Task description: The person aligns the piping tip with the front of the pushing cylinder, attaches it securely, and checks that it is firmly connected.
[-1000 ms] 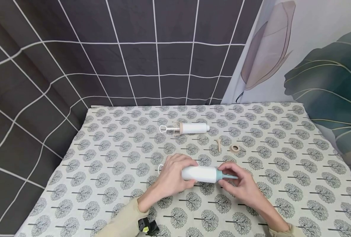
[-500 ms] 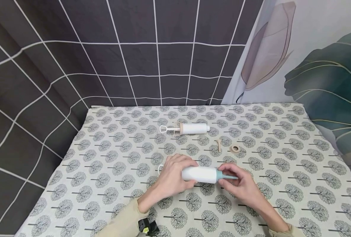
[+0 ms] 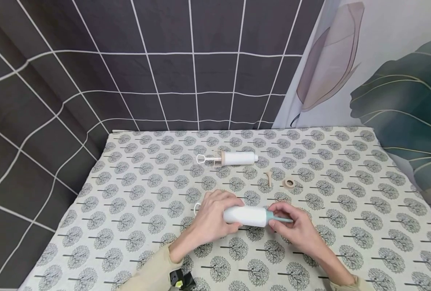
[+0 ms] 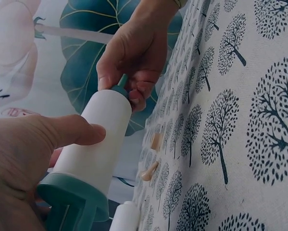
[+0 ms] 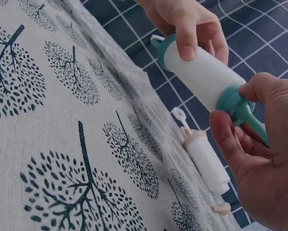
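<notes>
A white plunger syringe [image 3: 246, 216] with teal ends lies sideways between my two hands, above the cloth. My left hand [image 3: 215, 213] grips its barrel from the rear half, thumb along the side in the left wrist view. The teal flanged end [image 4: 76, 199] shows behind that hand, and a white pull loop [image 3: 197, 208] pokes out past it. My right hand [image 3: 295, 222] pinches the teal nozzle cap [image 5: 232, 103] at the front end between thumb and fingers. The cap's thin spout [image 3: 282, 219] points right, into the right palm.
A second white syringe [image 3: 238, 158] with a beige collar and extended plunger lies farther back. In front and right of it are a small beige spout piece [image 3: 268, 179] and a round beige cap [image 3: 289, 183]. A tree-print cloth [image 3: 135, 194] covers the table, with a dark grid curtain [image 3: 164, 72] behind.
</notes>
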Tool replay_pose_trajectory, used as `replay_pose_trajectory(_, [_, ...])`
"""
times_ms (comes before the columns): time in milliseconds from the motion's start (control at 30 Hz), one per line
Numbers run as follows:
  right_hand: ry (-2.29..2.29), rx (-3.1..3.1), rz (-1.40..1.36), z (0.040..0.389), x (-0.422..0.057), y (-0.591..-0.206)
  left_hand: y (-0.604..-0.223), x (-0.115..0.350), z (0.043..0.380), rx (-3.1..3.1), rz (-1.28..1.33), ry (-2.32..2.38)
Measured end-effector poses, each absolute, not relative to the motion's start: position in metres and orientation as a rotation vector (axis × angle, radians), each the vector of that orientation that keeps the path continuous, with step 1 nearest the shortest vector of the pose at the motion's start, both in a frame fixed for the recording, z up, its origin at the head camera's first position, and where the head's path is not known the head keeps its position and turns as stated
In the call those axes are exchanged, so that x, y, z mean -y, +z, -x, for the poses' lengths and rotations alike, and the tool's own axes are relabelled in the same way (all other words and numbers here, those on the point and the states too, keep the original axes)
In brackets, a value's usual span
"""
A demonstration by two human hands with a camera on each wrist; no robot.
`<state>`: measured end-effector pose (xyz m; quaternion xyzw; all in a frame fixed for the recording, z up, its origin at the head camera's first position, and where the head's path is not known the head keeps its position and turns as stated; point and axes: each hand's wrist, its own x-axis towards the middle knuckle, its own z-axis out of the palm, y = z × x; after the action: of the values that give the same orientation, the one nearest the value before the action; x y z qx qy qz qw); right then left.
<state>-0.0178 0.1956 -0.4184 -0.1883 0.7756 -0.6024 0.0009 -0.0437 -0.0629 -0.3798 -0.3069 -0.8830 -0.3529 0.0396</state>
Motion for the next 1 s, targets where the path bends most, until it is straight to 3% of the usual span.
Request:
replay_pose_trajectory(167, [-1.902, -2.430, 0.636, 0.0190, -0.1958, -0.4202, -0.3806, 0.0636, 0.0446, 2.684, 0.941, -1.087])
replay_pose_trajectory(500, [-2.002, -2.421, 1.002, 0.0229, -0.1938, -0.4255, -0.3801, 0.0642, 0.0446, 2.670, 0.930, -1.088])
replay_pose_trajectory(1000, [-1.927, -2.517, 0.882, 0.0212, -0.1953, -0.4243, -0.3806, 0.0646, 0.0427, 2.693, 0.938, -1.063])
